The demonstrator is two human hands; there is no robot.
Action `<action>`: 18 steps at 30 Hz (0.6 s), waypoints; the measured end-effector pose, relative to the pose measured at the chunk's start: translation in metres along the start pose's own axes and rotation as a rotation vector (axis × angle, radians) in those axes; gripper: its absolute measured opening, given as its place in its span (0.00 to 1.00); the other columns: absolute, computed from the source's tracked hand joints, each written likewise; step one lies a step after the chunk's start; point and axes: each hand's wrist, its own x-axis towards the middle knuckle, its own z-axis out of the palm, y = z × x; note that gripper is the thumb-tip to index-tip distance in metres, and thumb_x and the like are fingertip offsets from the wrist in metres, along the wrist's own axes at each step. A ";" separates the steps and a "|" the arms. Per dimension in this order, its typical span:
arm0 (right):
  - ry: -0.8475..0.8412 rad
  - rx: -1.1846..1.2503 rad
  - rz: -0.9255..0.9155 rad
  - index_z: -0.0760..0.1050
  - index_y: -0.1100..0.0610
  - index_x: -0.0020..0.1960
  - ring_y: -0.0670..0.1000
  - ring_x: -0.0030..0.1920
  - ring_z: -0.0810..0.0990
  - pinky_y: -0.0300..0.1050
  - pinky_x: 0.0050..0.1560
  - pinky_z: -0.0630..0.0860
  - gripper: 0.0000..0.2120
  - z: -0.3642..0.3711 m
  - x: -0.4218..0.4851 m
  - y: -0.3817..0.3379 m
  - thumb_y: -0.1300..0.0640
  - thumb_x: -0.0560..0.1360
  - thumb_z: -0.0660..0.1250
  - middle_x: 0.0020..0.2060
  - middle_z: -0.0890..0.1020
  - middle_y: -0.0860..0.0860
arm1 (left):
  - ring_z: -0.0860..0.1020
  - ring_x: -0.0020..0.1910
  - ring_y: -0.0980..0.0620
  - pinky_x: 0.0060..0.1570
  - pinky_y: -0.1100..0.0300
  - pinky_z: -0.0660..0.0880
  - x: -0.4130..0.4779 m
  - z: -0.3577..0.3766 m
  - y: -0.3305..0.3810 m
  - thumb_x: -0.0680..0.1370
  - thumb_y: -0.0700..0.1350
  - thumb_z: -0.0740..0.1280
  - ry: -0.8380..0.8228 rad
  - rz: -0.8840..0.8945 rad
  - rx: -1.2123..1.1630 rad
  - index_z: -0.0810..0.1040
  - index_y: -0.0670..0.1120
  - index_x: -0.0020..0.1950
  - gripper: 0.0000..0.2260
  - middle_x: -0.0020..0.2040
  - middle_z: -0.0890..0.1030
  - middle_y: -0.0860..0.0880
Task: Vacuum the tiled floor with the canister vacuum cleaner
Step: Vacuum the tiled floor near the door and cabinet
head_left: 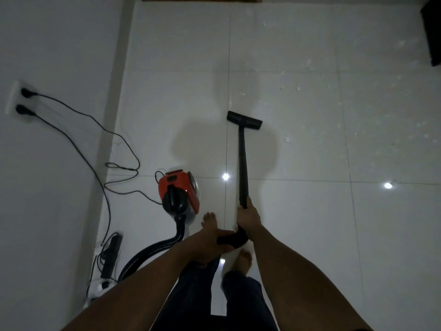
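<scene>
A red and black canister vacuum (179, 193) stands on the white tiled floor (310, 139) to my left. Its ribbed black hose (152, 250) curves back toward me. My right hand (248, 217) grips the lower end of the black wand (243, 163). My left hand (210, 242) holds the curved black handle (232, 238) just behind it. The black floor head (244, 119) lies flat on the tile ahead of me. Pale specks of debris (358, 111) are scattered over the tiles to the right.
A white wall (52, 56) runs along the left with a socket plate (18, 100) holding two black plugs. Their cords (100, 149) trail over the floor to the canister. A black power strip (111, 254) lies by the wall. My bare feet (210, 222) stand near the canister. A dark object (433, 32) sits far right.
</scene>
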 end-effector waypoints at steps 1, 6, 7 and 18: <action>0.005 -0.023 -0.013 0.47 0.45 0.81 0.53 0.45 0.80 0.46 0.44 0.79 0.30 -0.003 0.008 -0.011 0.51 0.83 0.56 0.60 0.78 0.58 | 0.66 0.73 0.36 0.72 0.42 0.66 0.002 -0.014 0.005 0.78 0.61 0.65 -0.003 0.025 -0.012 0.62 0.62 0.77 0.28 0.75 0.65 0.36; 0.028 -0.061 -0.053 0.47 0.46 0.81 0.54 0.49 0.78 0.46 0.49 0.77 0.30 -0.009 0.040 -0.067 0.52 0.83 0.56 0.65 0.75 0.58 | 0.75 0.40 0.62 0.45 0.66 0.74 -0.001 -0.076 0.033 0.82 0.52 0.63 0.068 0.087 -0.056 0.67 0.54 0.76 0.22 0.52 0.80 0.49; 0.028 -0.051 -0.050 0.47 0.46 0.81 0.53 0.47 0.78 0.45 0.47 0.76 0.30 -0.011 0.048 -0.080 0.52 0.83 0.56 0.65 0.75 0.58 | 0.74 0.38 0.62 0.41 0.68 0.72 0.001 -0.090 0.038 0.83 0.51 0.63 0.072 0.085 -0.062 0.67 0.54 0.76 0.22 0.54 0.81 0.47; 0.057 -0.199 -0.059 0.56 0.36 0.74 0.56 0.60 0.77 0.56 0.65 0.72 0.29 -0.042 0.148 -0.159 0.43 0.73 0.53 0.65 0.77 0.56 | 0.80 0.56 0.44 0.32 0.72 0.71 0.036 -0.193 0.100 0.84 0.50 0.61 0.048 0.102 -0.121 0.65 0.55 0.77 0.21 0.61 0.80 0.47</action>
